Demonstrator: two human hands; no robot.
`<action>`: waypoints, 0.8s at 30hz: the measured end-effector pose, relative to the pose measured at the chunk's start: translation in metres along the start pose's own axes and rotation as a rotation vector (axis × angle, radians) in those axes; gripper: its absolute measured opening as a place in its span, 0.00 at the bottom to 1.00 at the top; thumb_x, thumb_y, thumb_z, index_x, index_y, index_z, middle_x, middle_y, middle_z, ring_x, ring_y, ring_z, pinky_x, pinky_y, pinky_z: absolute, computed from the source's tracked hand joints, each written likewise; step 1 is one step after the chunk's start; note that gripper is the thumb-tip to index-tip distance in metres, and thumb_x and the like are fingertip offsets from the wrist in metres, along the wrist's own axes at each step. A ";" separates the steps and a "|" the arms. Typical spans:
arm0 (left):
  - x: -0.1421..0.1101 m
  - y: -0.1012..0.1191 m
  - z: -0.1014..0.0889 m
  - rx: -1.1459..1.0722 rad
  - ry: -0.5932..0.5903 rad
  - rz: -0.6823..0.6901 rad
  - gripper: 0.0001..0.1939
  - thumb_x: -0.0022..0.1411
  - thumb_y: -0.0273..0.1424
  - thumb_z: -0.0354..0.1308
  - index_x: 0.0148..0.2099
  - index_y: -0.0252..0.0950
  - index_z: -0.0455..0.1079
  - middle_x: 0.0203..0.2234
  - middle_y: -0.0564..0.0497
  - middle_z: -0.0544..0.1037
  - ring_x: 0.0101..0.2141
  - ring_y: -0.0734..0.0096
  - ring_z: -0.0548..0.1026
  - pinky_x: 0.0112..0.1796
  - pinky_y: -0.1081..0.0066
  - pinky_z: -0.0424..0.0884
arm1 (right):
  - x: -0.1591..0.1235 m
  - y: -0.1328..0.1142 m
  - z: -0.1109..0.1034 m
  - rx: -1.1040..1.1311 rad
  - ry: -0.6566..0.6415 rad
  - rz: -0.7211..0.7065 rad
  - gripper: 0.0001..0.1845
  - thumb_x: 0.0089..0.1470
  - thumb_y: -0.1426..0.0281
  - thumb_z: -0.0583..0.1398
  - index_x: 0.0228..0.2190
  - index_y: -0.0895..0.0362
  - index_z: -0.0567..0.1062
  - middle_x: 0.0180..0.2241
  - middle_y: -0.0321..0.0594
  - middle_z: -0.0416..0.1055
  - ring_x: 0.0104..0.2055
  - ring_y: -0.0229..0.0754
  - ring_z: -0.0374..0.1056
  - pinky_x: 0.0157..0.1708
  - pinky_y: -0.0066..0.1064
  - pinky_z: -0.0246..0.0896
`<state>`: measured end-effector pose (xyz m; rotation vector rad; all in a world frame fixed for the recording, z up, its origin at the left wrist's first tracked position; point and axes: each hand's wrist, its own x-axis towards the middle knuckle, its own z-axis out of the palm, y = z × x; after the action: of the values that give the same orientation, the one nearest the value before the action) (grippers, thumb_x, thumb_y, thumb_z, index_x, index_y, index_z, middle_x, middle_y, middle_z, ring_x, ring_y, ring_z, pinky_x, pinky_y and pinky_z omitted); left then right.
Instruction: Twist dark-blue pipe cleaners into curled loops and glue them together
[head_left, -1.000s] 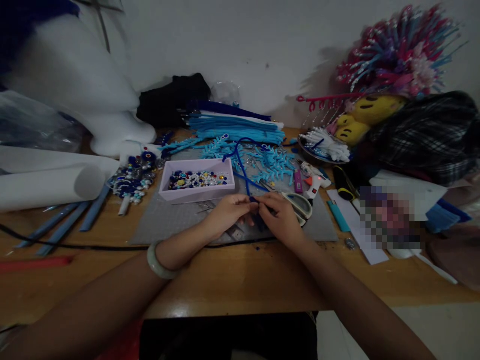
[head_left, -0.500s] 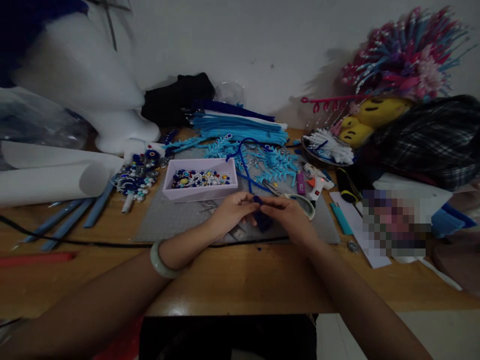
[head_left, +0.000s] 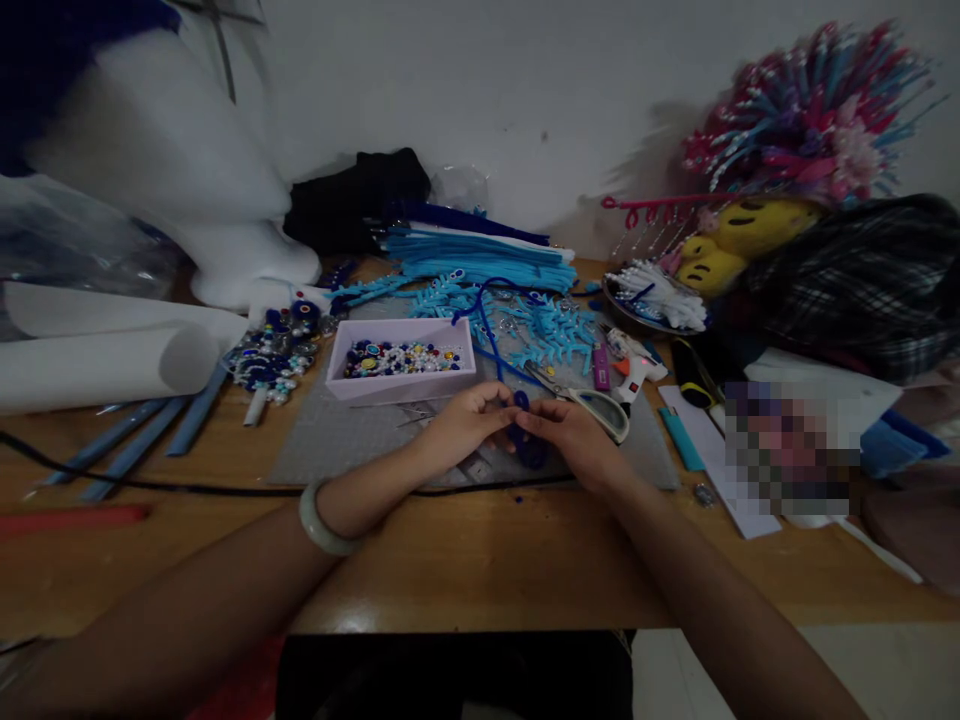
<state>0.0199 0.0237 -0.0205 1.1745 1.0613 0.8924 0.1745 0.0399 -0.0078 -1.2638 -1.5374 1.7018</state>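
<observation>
Dark blue, fuzzy-looking and looped, a small piece [head_left: 531, 456] sits between the two hands over the near part of a grey mat [head_left: 322, 440]. The left hand [head_left: 469, 428] is mostly closed, pinching the piece's left side with thumb and fingertips; the right hand [head_left: 576, 437] pinches it from the right, its fingers bent. Just right of the right hand lie scissors [head_left: 606, 412]. Farther off to the left stands an open lilac box [head_left: 401, 388], its floor covered with loose beads [head_left: 397, 358] in white, blue, red and yellow. Light-blue branched stems [head_left: 555, 332] lie beyond it on the far part of the mat. At the far right, a shallow bowl [head_left: 637, 321] holds a heap of white pieces [head_left: 667, 292] with a dark blue strand among them.
</observation>
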 end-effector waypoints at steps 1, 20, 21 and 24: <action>0.000 0.000 -0.001 0.029 -0.016 0.025 0.06 0.54 0.33 0.53 0.34 0.36 0.62 0.21 0.57 0.69 0.21 0.79 0.69 0.23 0.78 0.62 | 0.000 0.000 0.000 0.046 -0.013 0.015 0.12 0.41 0.63 0.61 0.20 0.59 0.69 0.18 0.30 0.63 0.20 0.30 0.55 0.21 0.25 0.49; 0.001 0.008 -0.010 0.128 -0.001 0.124 0.06 0.54 0.32 0.53 0.32 0.34 0.65 0.22 0.57 0.67 0.24 0.79 0.66 0.28 0.75 0.61 | -0.003 -0.002 0.001 0.134 -0.013 0.162 0.15 0.35 0.61 0.65 0.21 0.59 0.71 0.14 0.26 0.54 0.15 0.26 0.45 0.14 0.23 0.34; 0.001 0.007 -0.009 0.119 0.009 0.129 0.06 0.54 0.31 0.53 0.32 0.34 0.65 0.22 0.57 0.67 0.24 0.79 0.66 0.29 0.75 0.61 | -0.003 -0.003 0.002 0.131 -0.019 0.166 0.16 0.35 0.60 0.65 0.21 0.59 0.71 0.14 0.27 0.54 0.15 0.26 0.45 0.14 0.23 0.34; 0.001 0.006 -0.008 0.120 0.029 0.139 0.06 0.55 0.31 0.52 0.32 0.34 0.65 0.22 0.57 0.67 0.24 0.79 0.65 0.29 0.75 0.60 | -0.003 -0.003 0.003 0.156 -0.055 0.156 0.16 0.35 0.59 0.64 0.21 0.59 0.71 0.13 0.26 0.51 0.15 0.26 0.43 0.14 0.23 0.33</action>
<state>0.0121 0.0283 -0.0155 1.3516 1.0790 0.9665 0.1719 0.0368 -0.0041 -1.2941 -1.3359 1.9299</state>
